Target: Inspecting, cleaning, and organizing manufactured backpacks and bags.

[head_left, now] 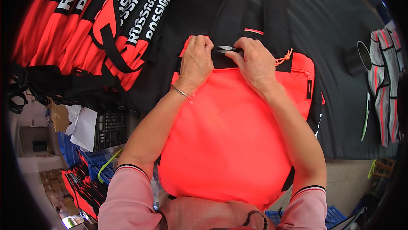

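A large neon-orange fabric backpack (229, 136) is laid on the dark grey table (340, 81), beside a stack of orange-and-black bags (85, 30). Its black top edge is pinched by the closed left hand (196, 60), while small metal thread snips (227, 50) are gripped in the right hand (255, 62).

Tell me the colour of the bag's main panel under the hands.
Bright neon coral-orange panel, head view.
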{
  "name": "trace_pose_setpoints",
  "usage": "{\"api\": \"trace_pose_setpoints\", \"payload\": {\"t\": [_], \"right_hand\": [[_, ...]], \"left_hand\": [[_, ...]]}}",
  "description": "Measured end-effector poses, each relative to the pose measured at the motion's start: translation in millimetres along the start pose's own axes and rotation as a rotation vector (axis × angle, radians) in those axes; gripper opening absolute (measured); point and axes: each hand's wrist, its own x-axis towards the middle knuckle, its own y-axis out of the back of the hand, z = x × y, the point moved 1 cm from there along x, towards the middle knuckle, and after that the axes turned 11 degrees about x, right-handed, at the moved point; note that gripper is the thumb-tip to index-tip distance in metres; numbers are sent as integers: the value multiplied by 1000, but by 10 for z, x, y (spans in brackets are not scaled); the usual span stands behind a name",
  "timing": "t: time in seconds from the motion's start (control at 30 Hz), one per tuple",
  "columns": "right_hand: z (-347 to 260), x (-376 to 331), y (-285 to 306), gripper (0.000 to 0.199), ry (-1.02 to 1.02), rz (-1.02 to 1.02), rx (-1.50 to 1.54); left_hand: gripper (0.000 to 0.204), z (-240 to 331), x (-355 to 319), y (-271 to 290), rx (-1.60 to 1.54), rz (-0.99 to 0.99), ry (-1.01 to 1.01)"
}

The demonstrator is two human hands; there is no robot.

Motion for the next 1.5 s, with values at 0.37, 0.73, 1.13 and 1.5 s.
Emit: {"api": "trace_pose_setpoints", "payload": {"t": [0.37, 0.73, 1.13, 1.5], "right_hand": [[52, 155, -345, 27, 178, 6, -117], [123, 88, -221, 26, 94, 71, 51], [151, 104, -213, 28, 0, 71, 163], [123, 94, -236, 27, -23, 47, 90]], "left_hand": [[8, -90, 3, -10, 15, -38, 80], [7, -49, -129, 151, -244, 47, 147], [15, -50, -94, 95, -251, 33, 187], [10, -80, -14, -20, 120, 85, -17]]}}
